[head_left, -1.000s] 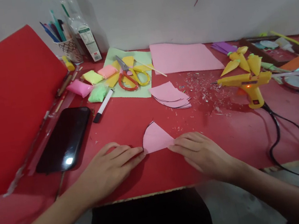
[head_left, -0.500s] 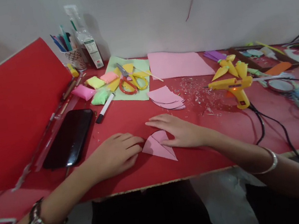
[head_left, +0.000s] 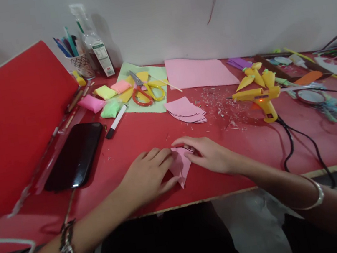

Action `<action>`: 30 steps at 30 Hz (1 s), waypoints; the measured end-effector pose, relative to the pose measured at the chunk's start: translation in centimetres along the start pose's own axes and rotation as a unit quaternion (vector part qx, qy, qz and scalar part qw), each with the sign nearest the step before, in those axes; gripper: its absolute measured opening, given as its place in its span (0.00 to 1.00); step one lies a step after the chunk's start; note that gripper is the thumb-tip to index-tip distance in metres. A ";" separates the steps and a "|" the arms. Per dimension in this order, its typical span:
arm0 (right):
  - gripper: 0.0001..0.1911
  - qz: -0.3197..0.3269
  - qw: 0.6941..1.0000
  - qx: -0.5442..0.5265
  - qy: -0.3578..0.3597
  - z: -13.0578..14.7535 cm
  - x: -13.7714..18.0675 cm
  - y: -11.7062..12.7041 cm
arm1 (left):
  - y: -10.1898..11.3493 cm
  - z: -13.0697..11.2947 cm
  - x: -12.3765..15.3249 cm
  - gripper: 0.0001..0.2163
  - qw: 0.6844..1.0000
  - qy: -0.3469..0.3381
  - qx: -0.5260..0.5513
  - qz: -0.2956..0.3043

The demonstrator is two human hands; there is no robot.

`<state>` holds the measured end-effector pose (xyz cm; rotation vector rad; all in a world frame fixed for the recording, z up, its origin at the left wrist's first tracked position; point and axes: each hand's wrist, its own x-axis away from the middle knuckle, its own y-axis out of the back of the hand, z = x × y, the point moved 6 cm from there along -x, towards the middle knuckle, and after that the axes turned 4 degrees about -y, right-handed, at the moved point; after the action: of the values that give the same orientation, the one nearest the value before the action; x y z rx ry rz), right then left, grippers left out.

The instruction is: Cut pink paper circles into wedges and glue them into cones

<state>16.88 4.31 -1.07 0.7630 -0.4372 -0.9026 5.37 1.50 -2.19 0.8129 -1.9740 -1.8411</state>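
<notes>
Paper is now rolled narrower: the pink paper piece, low at centre of the frame near the table edge, was a flat fan a second ago and half folded half a second ago. Left hand presses its left side with fingers curled onto it; right hand pinches its upper edge. Pink stack, glue gun and phone have not moved.

My phone lies dark by the big red board. Scissors sit on green paper w/ a marker near. Yellow glue gun stands at the right, light on. Pink sheet near the wall.
</notes>
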 end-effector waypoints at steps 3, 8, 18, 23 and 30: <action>0.17 0.023 0.999 -0.006 0.028 0.3 1.0 0.3 | -0.3 0.4 -0.1 0.14 0.999 -0.018 0.036 0.017; 0.22 0.104 0.990 0.035 0.085 0.4 2.1 -0.2 | -0.3 1.4 -0.1 0.13 0.993 -0.050 0.106 0.024; 0.12 -0.033 0.949 0.205 0.237 1.2 1.4 -0.6 | 0.6 -0.1 0.2 0.17 0.995 0.018 0.100 -0.019; 0.16 -0.041 0.948 0.164 0.270 1.8 2.2 -1.3 | 0.7 -1.2 1.0 0.10 0.999 0.008 0.025 -0.040; 0.11 -0.034 0.975 0.067 0.208 0.9 1.8 -1.1 | 0.6 -1.2 2.5 0.15 0.996 0.019 0.013 -0.086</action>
<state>16.69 2.04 -1.25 1.0683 -0.1012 -0.7544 3.99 -1.01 -1.87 1.0459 -1.9636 -1.8810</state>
